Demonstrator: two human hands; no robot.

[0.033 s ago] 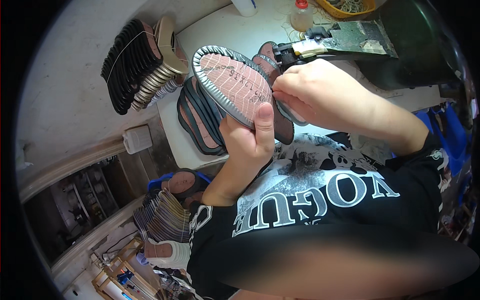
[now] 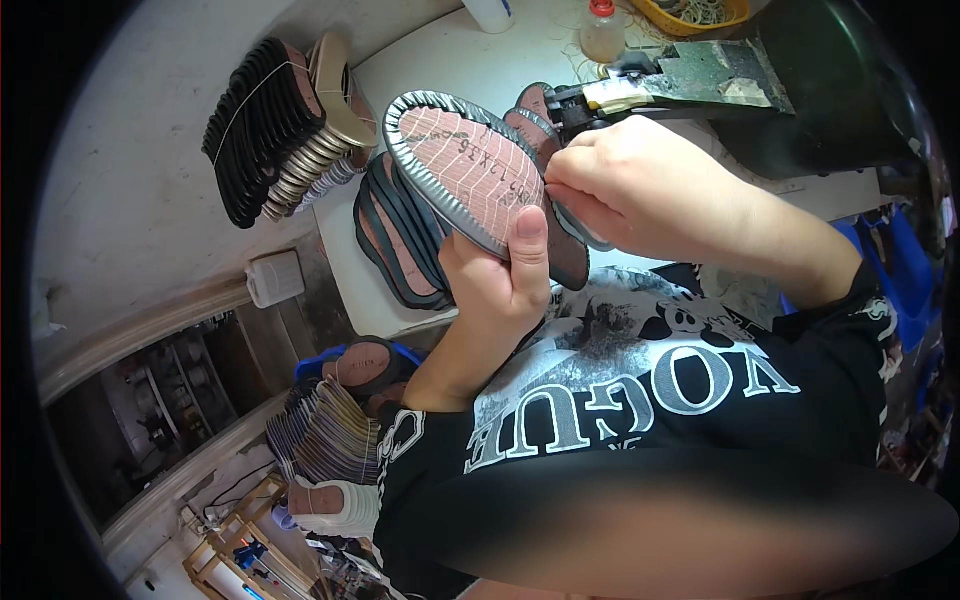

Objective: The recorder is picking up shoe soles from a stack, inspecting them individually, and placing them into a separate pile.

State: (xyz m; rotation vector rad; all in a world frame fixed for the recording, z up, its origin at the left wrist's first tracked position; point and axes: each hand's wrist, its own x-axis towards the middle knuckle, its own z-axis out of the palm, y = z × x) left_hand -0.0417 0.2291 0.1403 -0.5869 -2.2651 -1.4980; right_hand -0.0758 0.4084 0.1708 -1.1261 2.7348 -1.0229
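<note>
A shoe insole (image 2: 470, 160) is held up over the table, its pinkish underside with printed marks and a grid of lines facing me. Pleated shiny dark material wraps around its rim. My left hand (image 2: 505, 275) is closed on its lower edge, thumb lying on the underside and fingers hidden behind. At the right edge, my right hand (image 2: 625, 185) is closed in a pinch, the fingertips pressed against the rim. Just behind stands a row of black-edged insoles (image 2: 400, 235) on the white table. More insoles (image 2: 535, 120) show partly behind the held one.
A green machine (image 2: 720, 80) with a projecting arm stands right behind my right hand. Farther back are a red-capped bottle (image 2: 603, 35) and a yellow basket (image 2: 695, 15). Tied insole bundles (image 2: 265, 130) lie at the upper left, with stacked insoles (image 2: 325, 430) at the lower left.
</note>
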